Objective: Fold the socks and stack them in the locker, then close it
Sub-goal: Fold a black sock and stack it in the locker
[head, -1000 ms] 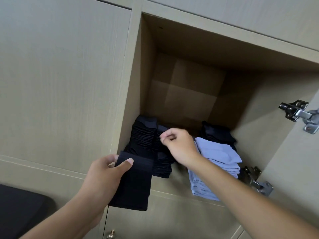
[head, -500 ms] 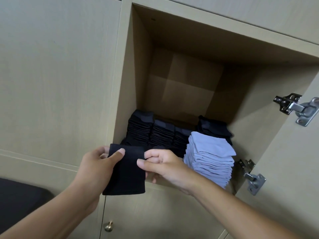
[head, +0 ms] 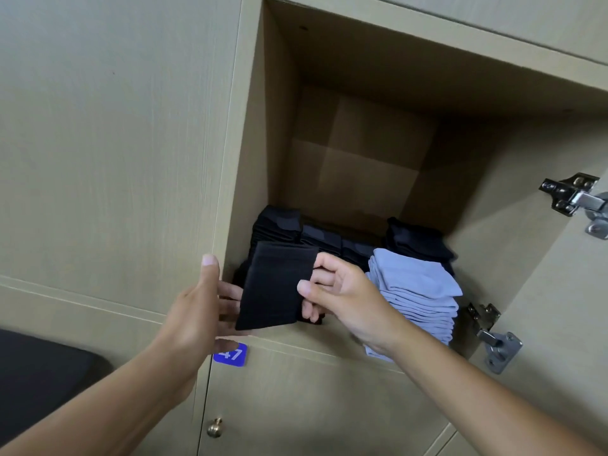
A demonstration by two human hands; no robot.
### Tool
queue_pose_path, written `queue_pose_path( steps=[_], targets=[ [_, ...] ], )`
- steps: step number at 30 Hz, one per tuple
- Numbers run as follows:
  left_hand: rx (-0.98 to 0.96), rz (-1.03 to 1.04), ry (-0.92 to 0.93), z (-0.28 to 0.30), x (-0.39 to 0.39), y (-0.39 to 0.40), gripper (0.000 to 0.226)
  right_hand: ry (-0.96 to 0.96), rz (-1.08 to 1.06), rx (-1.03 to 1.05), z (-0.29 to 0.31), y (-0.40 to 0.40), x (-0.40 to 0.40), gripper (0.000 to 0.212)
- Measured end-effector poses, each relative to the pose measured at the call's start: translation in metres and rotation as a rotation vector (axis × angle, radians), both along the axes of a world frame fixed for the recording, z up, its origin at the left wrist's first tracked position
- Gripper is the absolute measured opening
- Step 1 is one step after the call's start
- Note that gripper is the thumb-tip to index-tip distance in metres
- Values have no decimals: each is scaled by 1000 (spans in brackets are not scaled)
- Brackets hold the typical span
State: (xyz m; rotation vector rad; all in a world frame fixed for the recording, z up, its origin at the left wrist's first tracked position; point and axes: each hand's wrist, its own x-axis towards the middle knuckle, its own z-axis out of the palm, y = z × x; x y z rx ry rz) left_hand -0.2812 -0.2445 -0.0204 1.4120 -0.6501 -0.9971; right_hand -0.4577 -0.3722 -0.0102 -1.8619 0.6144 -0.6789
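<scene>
Right hand (head: 342,291): grip pinched on the right edge of the folded black sock (head: 276,287), thumb in front, fingers behind.
Left hand (head: 200,307): grip released, thumb raised; fingertips touch the sock's left edge from behind.
Sock position: centre of the frame, at the mouth of the locker (head: 362,352), in front of the black stacks (head: 279,225).
Other contents: grey stack (head: 418,294), right of centre.
Door: open, hinges (head: 572,199) at right edge.
Step in hand (judged): laying the sock on a black stack.
Technique (advice): keep the fold flat, slide it in level, align edges with the pile, then let go without dragging neighbouring socks.
</scene>
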Motion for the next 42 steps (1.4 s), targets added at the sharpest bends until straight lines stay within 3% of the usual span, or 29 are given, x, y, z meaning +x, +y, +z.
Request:
queue_pose_path(
  steps=[5,9,17,21,24,31,36,42],
  targets=[
    [54,-311,312,-3,0,0,59,-115,144,215,4,3,-2,55],
    [-66,-363,520,-1,-7,-1,27,-182,185,325,-2,4,3,51],
    [-126,-420,585,3,-11,-1,28,-228,70,411,-3,16,11,20],
    [-200,-298,617,3,-11,-4,33,-326,47,526,9,17,9,33],
    [-231,-136,574,-1,-8,-6,32,-321,-3,542,17,16,5,51],
    [-182,4,305,-5,-5,-5,30,-151,-267,104,14,26,8,48],
    [-187,33,239,-3,-7,-9,28,-55,-219,-16,16,29,13,18],
    [-198,11,72,2,-14,-14,25,-36,-268,-41,37,-4,4,17]
  ],
)
